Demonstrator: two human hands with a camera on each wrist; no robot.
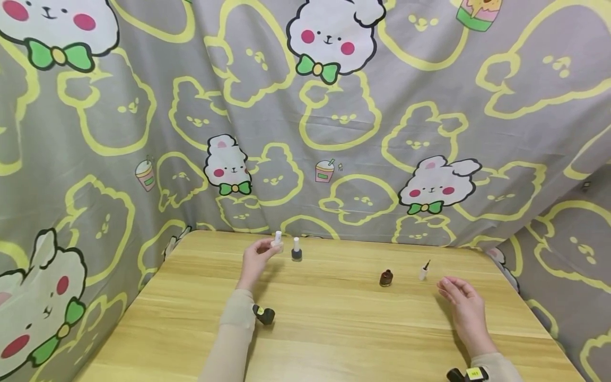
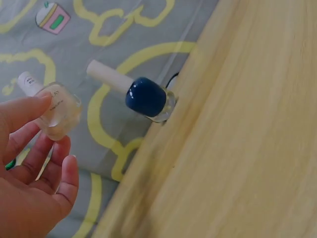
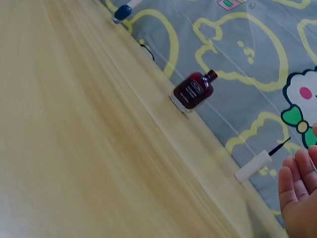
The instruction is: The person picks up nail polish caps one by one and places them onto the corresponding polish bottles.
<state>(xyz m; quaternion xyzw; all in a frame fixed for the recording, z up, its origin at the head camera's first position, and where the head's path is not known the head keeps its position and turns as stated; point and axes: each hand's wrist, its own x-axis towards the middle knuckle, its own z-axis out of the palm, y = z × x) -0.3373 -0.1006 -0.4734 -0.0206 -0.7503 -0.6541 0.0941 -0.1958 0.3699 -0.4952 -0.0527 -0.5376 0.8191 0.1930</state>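
My left hand point(image 1: 256, 261) pinches a pale nail polish bottle point(image 2: 62, 110) with a white cap between thumb and fingers, close over the table's far side. Just right of it stands a dark blue nail polish bottle point(image 1: 297, 254), its white cap on. Farther right is an uncapped dark red nail polish bottle point(image 3: 194, 91), the threaded neck bare. Its neighbour, a white brush cap point(image 3: 253, 166), stands on its flat end with the dark brush pointing up. Beside that cap, my right hand point(image 1: 462, 305) is held with loosely bent fingers and nothing in them.
The wooden table point(image 1: 334, 329) carries all the bottles near its far edge. A grey curtain point(image 1: 286, 122) with cartoon rabbits hangs behind it and along both sides. Each wrist wears a small black camera, such as the left wrist camera point(image 1: 264, 314).
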